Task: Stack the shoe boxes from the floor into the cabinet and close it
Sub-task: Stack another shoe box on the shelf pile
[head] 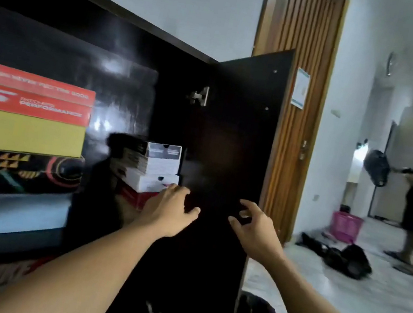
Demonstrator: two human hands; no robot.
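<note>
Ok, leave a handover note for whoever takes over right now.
Left hand: open, by the white cardboard shoe box in the far stack; contact unclear.
Right hand: loosely curled, empty, in front of the dark wooden cabinet door.
Done: red-orange shoe box tops the near stack inside.
To do: door stands open; close it. Floor boxes out of view.

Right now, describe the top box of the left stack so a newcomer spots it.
In the open dark cabinet, look at the stack of shoe boxes on the left, nearest the camera. On top sits the red-orange box with white PERFORMANCE lettering; the yellow box beneath is plain, the black box under that patterned.
</note>
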